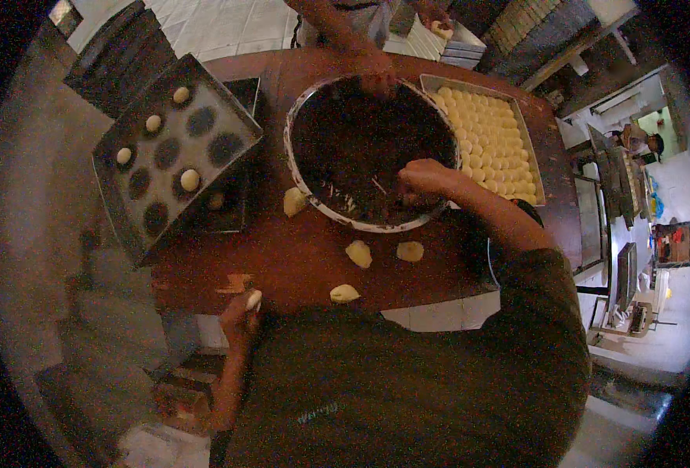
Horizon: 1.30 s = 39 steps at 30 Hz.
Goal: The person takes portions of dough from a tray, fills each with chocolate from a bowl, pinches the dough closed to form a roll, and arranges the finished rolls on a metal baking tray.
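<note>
My left hand (238, 318) is closed round a small pale piece of dough (254, 300) by the table's near edge. My right hand (429, 179) reaches into a wide round basin (292, 160) of dark, crumbly filling (368, 140). Its fingers are curled in at the right side of the filling, and whatever they grip is hidden. Around the basin's near side lie flattened dough pieces: one (294, 201) against the rim, two more (358, 253) (410, 250) in front, and another (344, 293) near the table edge.
A tilted dark baking tray (177, 156) with several dough balls sits left. Right of the basin stands a tray (540, 175) packed with yellow dough balls (489, 140). Across the table, a co-worker's hand (376, 74) dips into the basin; their other hand (432, 17) holds pale dough.
</note>
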Available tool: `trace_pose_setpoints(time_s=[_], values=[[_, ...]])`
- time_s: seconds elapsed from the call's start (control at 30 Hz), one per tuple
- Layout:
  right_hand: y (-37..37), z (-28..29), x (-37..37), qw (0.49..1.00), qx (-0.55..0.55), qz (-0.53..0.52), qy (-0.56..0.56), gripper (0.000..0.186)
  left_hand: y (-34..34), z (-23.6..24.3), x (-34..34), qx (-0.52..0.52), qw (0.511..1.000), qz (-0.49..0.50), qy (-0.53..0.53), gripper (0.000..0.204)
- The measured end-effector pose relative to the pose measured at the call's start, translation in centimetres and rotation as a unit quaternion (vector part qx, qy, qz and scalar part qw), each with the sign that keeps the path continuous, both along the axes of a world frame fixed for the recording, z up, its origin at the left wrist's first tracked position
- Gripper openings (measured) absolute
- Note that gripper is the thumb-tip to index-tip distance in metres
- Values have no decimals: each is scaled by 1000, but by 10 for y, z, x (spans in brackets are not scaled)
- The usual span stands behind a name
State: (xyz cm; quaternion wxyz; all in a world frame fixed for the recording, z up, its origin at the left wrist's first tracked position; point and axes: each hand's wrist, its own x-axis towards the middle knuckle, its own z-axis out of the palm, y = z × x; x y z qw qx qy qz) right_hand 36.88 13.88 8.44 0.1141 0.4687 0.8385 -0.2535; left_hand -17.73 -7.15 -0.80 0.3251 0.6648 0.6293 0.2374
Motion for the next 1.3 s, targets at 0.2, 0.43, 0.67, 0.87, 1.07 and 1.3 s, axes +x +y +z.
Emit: trace_pose_setpoints(time_s=[0.2,0.43,0.67,0.87,1.07,1.3], values=[[5,39,0,950,-290,-56,99,26,37,136,52,-94,878,115,-455,29],[-43,82,-69,877,-225,-208,371,41,87,-18,-2,350,911,-158,154,44],[-148,63,-220,816,-91,-380,426,47,69,11,0,-211,921,-14,-327,45],[-152,57,-262,877,328,-141,322,65,96,156,88,-257,641,19,-723,48],[-139,102,-175,956,240,-110,126,31,92,124,55,-179,653,87,-731,54],[-40,35,-60,915,180,-250,-259,30,85,146,51,-249,622,60,-740,59]])
